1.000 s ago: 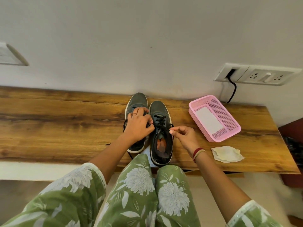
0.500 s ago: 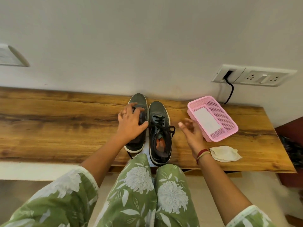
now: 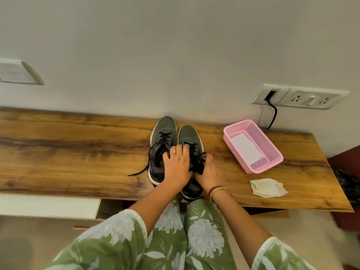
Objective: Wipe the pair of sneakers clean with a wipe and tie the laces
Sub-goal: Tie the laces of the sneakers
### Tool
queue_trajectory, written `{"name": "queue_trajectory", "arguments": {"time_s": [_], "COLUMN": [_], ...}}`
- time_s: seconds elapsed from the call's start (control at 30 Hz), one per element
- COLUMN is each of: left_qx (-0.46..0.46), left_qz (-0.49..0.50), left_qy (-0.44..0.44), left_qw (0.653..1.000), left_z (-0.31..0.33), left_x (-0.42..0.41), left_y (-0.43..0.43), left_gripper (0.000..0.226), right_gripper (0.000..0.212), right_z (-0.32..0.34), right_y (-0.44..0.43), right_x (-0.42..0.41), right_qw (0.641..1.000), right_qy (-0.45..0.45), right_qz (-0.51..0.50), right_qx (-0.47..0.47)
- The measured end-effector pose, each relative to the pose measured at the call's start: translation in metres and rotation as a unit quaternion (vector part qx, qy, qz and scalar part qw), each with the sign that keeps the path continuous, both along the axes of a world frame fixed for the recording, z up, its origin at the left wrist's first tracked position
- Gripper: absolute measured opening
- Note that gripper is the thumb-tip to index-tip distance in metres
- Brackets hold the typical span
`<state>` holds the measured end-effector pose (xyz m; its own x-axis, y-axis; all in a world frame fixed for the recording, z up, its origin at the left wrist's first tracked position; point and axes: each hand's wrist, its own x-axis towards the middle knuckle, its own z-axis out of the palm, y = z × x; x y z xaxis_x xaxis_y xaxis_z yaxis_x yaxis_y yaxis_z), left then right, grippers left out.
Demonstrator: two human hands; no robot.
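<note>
Clasping sneaker (image 3: 188, 135): left hand (image 3: 177, 168), right hand (image 3: 210, 175)

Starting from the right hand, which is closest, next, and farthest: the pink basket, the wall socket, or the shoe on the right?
1. Right-side sneaker: the right hand is touching it.
2. Pink basket: on the bench, off to the hand's right.
3. Wall socket: up on the wall, far right.

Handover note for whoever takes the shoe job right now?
Left hand rests on the right-side sneaker, fingertips at its laces; right hand against its outer side; grip unclear for both.
Left-side sneaker: lace trails loose on the wooden table.
Crumpled wipe lies near the pink basket.
Wiping looks done; at least the left-side laces remain to tie.
</note>
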<state>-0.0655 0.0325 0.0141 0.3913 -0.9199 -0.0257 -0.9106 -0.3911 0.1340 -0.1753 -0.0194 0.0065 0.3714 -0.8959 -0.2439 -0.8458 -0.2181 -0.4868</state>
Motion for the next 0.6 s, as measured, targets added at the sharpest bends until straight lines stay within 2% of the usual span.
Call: {"name": "queue_trajectory", "arguments": {"time_s": [0.17,0.3,0.47,0.6], "left_qx": [-0.016,0.001,0.007,-0.032], "left_qz": [0.036,0.056,0.018,-0.024], "left_qy": [-0.022,0.045,-0.018,-0.053], "left_qw": [0.999,0.997,1.0,0.998], "left_z": [-0.006,-0.009,-0.004,-0.006], "left_x": [0.012,0.022,0.014,0.006], "left_y": [-0.005,-0.001,-0.003,-0.005], "left_gripper": [0.076,0.076,0.069,0.069], "right_gripper": [0.042,0.04,0.035,0.036], "right_z": [0.0,-0.009,-0.011,-0.01], "right_y": [-0.009,-0.016,-0.014,-0.013], "right_x": [-0.01,-0.021,-0.022,-0.021], "right_qw": [0.996,0.99,0.989,0.989], "right_qy": [-0.069,-0.104,-0.112,-0.109], "right_qz": [-0.051,-0.09,-0.096,-0.096], "right_qx": [0.008,0.035,0.022,0.026]}}
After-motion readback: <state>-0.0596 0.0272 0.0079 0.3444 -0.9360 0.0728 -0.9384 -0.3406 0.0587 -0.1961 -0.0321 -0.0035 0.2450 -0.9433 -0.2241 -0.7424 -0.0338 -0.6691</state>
